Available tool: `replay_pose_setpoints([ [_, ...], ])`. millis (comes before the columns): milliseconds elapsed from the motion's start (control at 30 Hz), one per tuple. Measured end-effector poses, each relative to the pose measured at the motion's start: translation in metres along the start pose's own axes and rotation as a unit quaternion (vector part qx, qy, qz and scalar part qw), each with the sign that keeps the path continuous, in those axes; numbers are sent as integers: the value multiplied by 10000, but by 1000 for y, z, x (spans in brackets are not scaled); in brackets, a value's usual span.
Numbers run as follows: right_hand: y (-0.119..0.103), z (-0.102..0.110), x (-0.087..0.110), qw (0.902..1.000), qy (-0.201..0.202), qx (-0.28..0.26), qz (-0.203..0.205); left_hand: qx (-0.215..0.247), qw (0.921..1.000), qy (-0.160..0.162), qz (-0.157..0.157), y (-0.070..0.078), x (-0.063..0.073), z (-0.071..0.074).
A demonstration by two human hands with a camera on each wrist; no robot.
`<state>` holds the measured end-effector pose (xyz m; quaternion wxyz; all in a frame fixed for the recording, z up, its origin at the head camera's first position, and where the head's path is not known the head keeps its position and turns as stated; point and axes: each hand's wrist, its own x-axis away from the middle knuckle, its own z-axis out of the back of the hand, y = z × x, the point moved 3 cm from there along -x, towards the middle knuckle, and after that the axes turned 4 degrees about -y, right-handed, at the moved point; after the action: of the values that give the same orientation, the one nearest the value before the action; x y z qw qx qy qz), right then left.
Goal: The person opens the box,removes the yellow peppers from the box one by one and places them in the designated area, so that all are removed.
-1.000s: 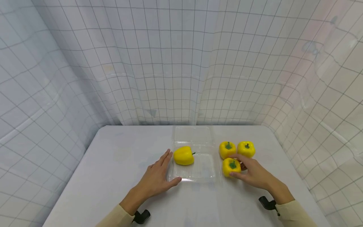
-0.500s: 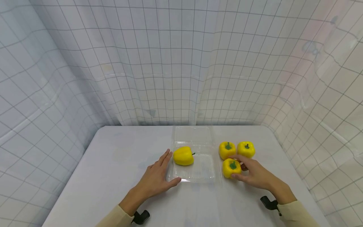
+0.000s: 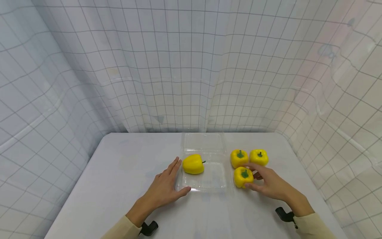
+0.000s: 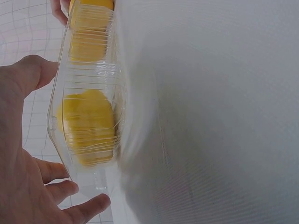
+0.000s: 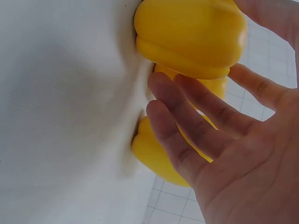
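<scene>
Spanning the near pepper (image 3: 239,179), the right hand (image 3: 270,184) has its thumb on one side and its forefinger on the other, the remaining three fingers stretched out past it; from where I sit, I cannot tell whether thumb and forefinger are really grasping or just resting there. That pepper stands upright on the white table (image 3: 119,179), stem up, to the right of the clear container (image 3: 206,190). Just behind it I see the back-left pepper (image 3: 238,160), and next to that the back-right pepper (image 3: 259,158), both stem up too.

On my other side, the left hand (image 3: 164,187) lies spread and released at the container's left edge, thumb by the near corner, grasping nothing. The container is open, one section behind the other, and the boxed pepper (image 3: 192,164) lies on its side in the left part of the near section, stem pointing right. A gridded white curtain (image 3: 191,66) surrounds the table on three sides
</scene>
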<state>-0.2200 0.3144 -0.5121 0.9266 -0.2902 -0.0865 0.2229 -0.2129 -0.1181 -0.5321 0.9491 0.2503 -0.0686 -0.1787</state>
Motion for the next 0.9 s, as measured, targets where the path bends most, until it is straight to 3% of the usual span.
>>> replay_pose_setpoints([
  [900, -10, 11, 6, 9953, 839, 382, 285, -63, 10000, 14, -25, 0, 1, 0],
])
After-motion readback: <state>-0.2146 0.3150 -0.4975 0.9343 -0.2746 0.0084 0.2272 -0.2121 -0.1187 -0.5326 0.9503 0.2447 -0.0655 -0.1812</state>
